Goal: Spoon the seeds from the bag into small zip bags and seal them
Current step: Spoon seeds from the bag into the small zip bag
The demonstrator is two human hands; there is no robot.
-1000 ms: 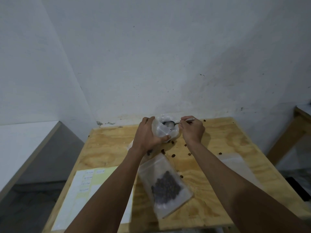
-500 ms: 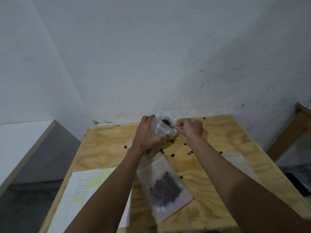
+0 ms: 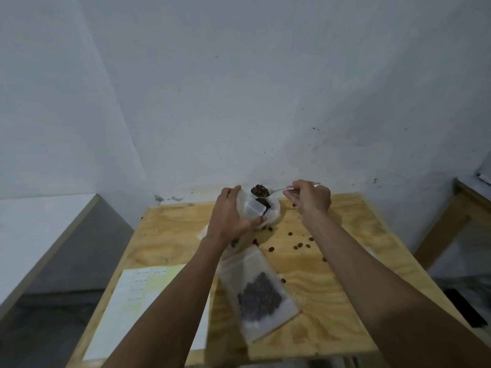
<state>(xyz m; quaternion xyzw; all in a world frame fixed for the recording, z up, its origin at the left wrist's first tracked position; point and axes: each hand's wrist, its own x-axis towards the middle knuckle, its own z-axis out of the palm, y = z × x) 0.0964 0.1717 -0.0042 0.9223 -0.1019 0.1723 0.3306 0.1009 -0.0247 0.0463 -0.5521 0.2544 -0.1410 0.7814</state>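
At the far edge of the plywood table [image 3: 170, 235] my left hand [image 3: 231, 213] grips a small clear zip bag [image 3: 253, 208], held in front of the white seed bag [image 3: 273, 216]. My right hand [image 3: 309, 197] pinches the handle of a metal spoon [image 3: 279, 190]. Its bowl is heaped with dark seeds [image 3: 260, 190] and hangs just above the small bag's mouth. A filled zip bag [image 3: 259, 293] with a dark cluster of seeds lies flat on the table between my forearms.
Loose seeds [image 3: 300, 245] are scattered over the table to the right of the bags. A white and yellow paper sheet [image 3: 138, 301] lies at the front left. A white wall stands right behind the table. A wooden frame [image 3: 451, 224] is at the right.
The spoon has come up out of the seed bag, now loaded with seeds, and my right hand has moved right and up. My left hand keeps the small bag in place.
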